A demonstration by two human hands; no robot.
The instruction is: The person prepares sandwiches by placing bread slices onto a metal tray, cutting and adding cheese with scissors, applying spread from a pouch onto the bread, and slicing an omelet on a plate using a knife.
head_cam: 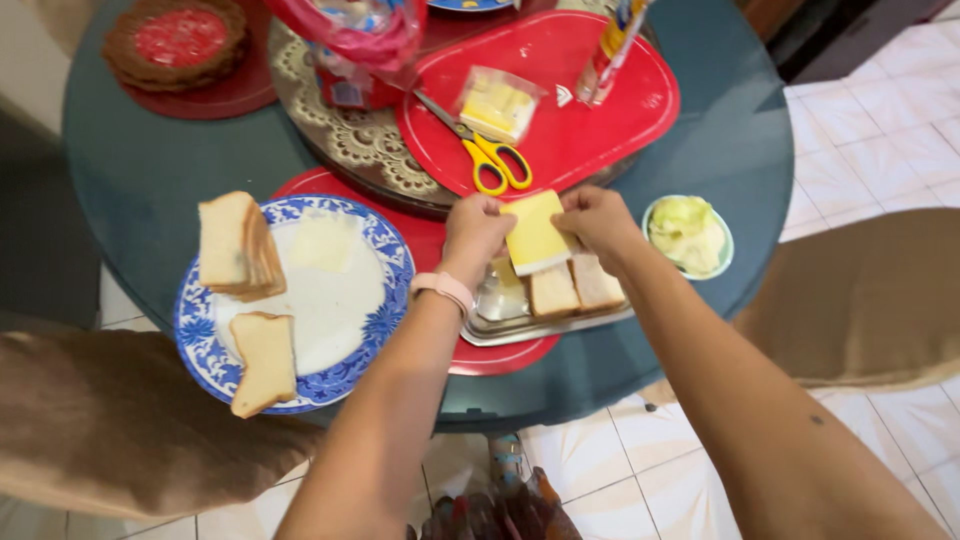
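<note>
- Hidden/cut off: left hand [476, 228] and right hand [596, 218] both grip a yellow cheese slice [535, 232]; fingertips are tucked behind its top edge, so exact finger placement can't be read. Left thumb and fingers pinched on the upper left corner, right pinched on the upper right.
- Metal tray [545, 325] is partly covered by the slice and left wrist; two bread slices [572, 287] on it show clearly, plus something pale at the tray's left end, hard to make out.
- Pink-banded wrist strap [443, 288] on left wrist.
- Cheese slice: hangs just above the tray and bread, face toward the camera, roughly square, slightly longer axis running away from the person, lower edge over the bread.
- Packages: clear wrapper with yellow cheese pieces [497, 103] on the red cutting board [580, 110], beside yellow-handled scissors [487, 150]. Pink-and-clear plastic bag [350, 35] at the top edge, cut off. Tall narrow packet [612, 45] at the board's far side, top cut off.
- Blue-patterned plate [205, 345] at left: stack of bread [238, 245] plus one single slice [264, 360].
- Small bowl of pale green lettuce [688, 235] right of right hand.
- All on a round dark green table [140, 170].
</note>
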